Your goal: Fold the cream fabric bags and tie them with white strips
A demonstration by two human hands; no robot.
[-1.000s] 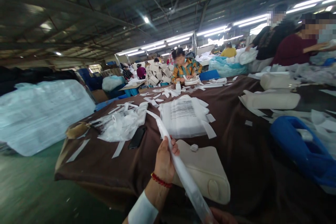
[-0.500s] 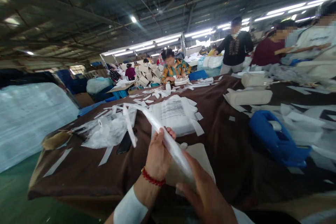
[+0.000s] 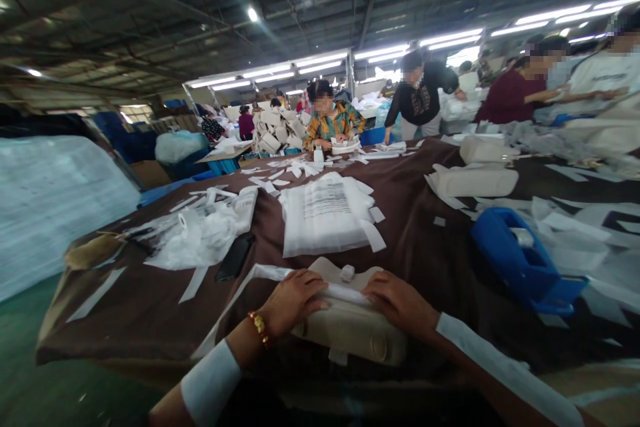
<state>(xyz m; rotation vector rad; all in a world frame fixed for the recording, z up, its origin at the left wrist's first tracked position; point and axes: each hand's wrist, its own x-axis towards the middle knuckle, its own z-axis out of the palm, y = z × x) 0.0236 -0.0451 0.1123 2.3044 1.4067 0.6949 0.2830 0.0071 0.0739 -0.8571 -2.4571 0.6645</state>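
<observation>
A beige bag (image 3: 350,332) lies at the front of the brown-covered table, below my two hands. A rolled strip of white, shiny plastic (image 3: 344,294) stretches across it from hand to hand. My left hand (image 3: 296,300) has its fingers closed over the strip's left part; one end trails out beyond it to the left. Over the right part, my right hand (image 3: 399,301) grips with bent fingers, its far end hidden. Just behind my hands is a crumpled white lump (image 3: 347,273) on the bag's upper edge.
Beyond the bag sits a stack of printed clear plastic bags (image 3: 327,213). A black phone (image 3: 235,257) and crumpled plastic (image 3: 200,233) are to the left. A blue tape dispenser (image 3: 525,260) stands right, near more beige bags (image 3: 473,181). Co-workers (image 3: 334,121) work across the table.
Both hands have brought the plastic strip down from its slanted hold in the air onto the beige bag, now lying crosswise. A co-worker in black has bent toward the table.
</observation>
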